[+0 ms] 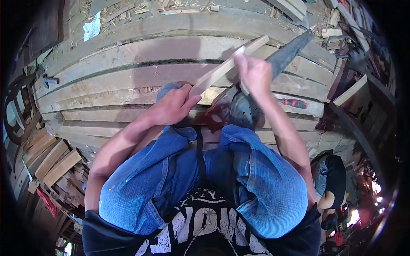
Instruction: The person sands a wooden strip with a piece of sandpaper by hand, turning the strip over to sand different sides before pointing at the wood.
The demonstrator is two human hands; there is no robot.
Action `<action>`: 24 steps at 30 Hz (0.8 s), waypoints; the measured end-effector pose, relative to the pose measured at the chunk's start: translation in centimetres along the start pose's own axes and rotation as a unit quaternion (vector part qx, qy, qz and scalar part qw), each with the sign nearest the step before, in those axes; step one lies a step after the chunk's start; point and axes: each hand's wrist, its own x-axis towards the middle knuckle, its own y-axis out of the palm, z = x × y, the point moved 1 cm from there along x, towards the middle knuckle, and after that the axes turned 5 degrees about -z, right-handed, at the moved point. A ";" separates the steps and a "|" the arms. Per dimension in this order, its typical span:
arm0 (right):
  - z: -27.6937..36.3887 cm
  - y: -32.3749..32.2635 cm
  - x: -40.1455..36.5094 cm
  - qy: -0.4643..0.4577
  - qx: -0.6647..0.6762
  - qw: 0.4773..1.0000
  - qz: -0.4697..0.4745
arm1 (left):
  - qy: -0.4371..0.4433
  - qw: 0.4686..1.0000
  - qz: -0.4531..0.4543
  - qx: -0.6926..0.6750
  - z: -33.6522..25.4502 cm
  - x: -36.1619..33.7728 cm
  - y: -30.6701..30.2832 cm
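A slim pale wooden strip (218, 73) slants up and to the right across the planks. My left hand (177, 103) is closed around its lower end, low over my foot. My right hand (255, 74) is curled into a fist beside the strip's upper part, thumb side against or very near its edge. What the right fingers hold is hidden. Under and behind my right hand lies a handsaw, its dark blade (292, 52) pointing up right and its red handle (217, 114) between my feet. A grey perforated shoe (246, 110) is beside the handle.
Long rough planks (102, 81) lie side by side beneath me. A red and black screwdriver (295, 103) rests at the right, a hammer (50, 80) at the far left. Stacked wood blocks (57, 160) stand lower left. Another person (331, 181) is at the lower right.
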 end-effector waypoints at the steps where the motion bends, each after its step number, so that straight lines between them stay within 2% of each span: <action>1: -0.3 1.1 -1.3 -0.083 -0.006 0.997 0.000 | 0.003 1.000 -0.001 0.001 0.0 0.1 -0.1; 2: -0.9 1.7 -2.0 -0.092 -0.013 0.995 0.032 | 0.005 1.000 -0.004 -0.006 0.1 0.0 0.0; 4: -2.1 0.8 -0.2 -0.102 -0.026 0.994 -0.015 | 0.008 1.000 -0.003 -0.013 0.1 0.1 -0.1; 5: -2.9 0.3 1.3 -0.034 -0.047 0.998 -0.023 | -0.001 1.000 0.002 -0.017 0.2 0.2 -0.1; 6: -4.5 -0.2 3.0 0.013 -0.122 0.992 -0.030 | -0.012 1.000 0.012 -0.023 0.2 0.2 0.0; 8: -5.7 -0.3 4.0 0.047 -0.114 0.991 -0.051 | -0.015 1.000 0.017 -0.016 0.0 0.0 0.0; 10: -2.8 -0.1 1.6 -0.021 -0.019 1.000 -0.010 | -0.017 1.000 0.019 -0.004 0.1 0.2 -0.4; 11: -3.6 1.0 0.3 -0.040 -0.020 0.999 -0.005 | -0.008 1.000 0.011 0.004 0.4 0.1 -0.1; 12: -3.2 0.4 1.0 -0.032 -0.034 0.999 0.006 | 0.003 1.000 0.001 0.011 0.5 0.2 0.0; 14: -7.2 0.4 4.3 -0.007 -0.154 0.987 -0.049 | -0.022 1.000 0.017 -0.007 -0.2 0.1 -0.2; 15: -7.2 -0.7 6.1 0.055 -0.161 0.985 -0.040 | -0.046 0.998 0.029 -0.018 -0.4 0.0 -0.3; 16: -6.7 -0.8 6.2 0.073 -0.166 0.983 -0.018 | -0.047 0.998 0.029 -0.017 -0.2 -0.1 -0.1; 18: -4.2 -0.4 3.3 -0.022 -0.069 0.997 0.010 | 0.008 1.000 0.001 -0.013 0.2 0.0 -0.1; 19: -3.9 0.3 2.0 -0.052 -0.008 0.998 0.038 | 0.007 1.000 0.002 -0.014 0.1 0.0 -0.2; 20: -4.8 0.7 2.3 -0.095 -0.052 0.994 0.004 | 0.000 1.000 0.005 -0.023 0.1 0.2 -0.4; 22: -6.7 -0.3 5.3 -0.019 -0.108 0.994 -0.019 | -0.014 0.999 0.016 -0.040 -0.3 -0.1 -0.1; 23: -7.7 -0.9 6.9 0.083 -0.160 0.984 0.016 | -0.030 0.999 0.023 -0.039 -0.7 -0.1 -0.3; 24: -5.9 -1.6 6.8 0.107 -0.120 0.987 0.030 | -0.045 0.998 0.031 -0.036 -0.9 -0.1 -0.4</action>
